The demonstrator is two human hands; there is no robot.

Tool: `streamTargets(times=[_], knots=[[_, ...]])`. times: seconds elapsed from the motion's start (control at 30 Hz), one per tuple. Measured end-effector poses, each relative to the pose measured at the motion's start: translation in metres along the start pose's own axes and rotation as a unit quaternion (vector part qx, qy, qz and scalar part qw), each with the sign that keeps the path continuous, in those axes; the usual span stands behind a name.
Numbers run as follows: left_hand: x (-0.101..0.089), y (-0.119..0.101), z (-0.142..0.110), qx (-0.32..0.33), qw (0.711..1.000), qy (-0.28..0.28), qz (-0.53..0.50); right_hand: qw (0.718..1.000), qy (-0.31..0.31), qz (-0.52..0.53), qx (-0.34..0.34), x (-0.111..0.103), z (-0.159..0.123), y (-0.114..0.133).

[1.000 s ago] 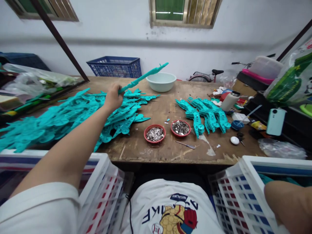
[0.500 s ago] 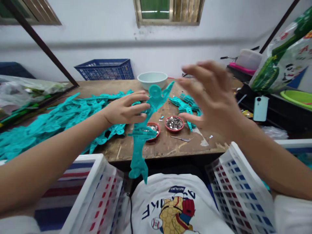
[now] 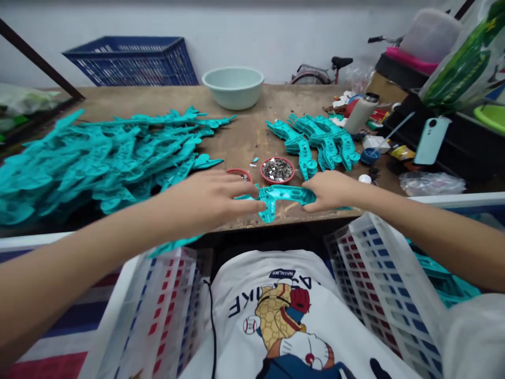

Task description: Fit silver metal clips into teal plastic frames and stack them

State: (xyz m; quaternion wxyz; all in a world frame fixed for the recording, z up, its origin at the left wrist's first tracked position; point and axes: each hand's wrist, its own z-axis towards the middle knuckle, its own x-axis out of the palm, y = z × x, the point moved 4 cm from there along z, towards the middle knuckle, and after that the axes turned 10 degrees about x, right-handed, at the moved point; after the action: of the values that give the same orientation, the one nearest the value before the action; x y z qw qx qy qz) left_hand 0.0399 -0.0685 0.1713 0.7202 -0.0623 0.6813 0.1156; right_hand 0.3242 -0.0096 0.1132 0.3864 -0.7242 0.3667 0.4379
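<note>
Brown tabletop (image 3: 256, 129) bears: heaped teal parts (image 3: 118, 158), left; pale bowl (image 3: 232, 96), rear; two red baskets (image 3: 278, 181) (one partly hidden), centre; stacked teal parts (image 3: 329, 139), right. Front edge (image 3: 288, 216) scuffed.

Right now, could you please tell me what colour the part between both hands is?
The part is turquoise, best seen in the head view.

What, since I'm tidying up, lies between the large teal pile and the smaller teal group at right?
The head view shows two red baskets, one partly behind the left hand, small scraps and brown tabletop.
</note>
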Motion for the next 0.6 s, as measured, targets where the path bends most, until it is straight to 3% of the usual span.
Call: streamTargets(times=[0.07,0.17,0.27,0.43,0.6], knots=[[0.041,-0.012,0.009,-0.026,0.995,0.091,-0.024,0.998,0.052,0.017,0.006,0.031,0.012,0.01],[0.102,-0.02,0.025,-0.087,0.964,0.24,-0.068,0.996,0.084,0.017,0.01,0.056,0.034,0.025],[0.137,-0.02,0.032,-0.121,0.942,0.29,-0.117,0.996,0.084,0.018,0.007,0.057,0.057,0.026],[0.15,-0.007,0.024,-0.124,0.939,0.293,-0.127,0.982,-0.082,0.171,0.007,0.029,0.114,0.004],[0.143,0.009,0.015,-0.141,0.938,0.287,-0.132,0.971,-0.075,0.223,0.041,0.039,0.174,0.002]])
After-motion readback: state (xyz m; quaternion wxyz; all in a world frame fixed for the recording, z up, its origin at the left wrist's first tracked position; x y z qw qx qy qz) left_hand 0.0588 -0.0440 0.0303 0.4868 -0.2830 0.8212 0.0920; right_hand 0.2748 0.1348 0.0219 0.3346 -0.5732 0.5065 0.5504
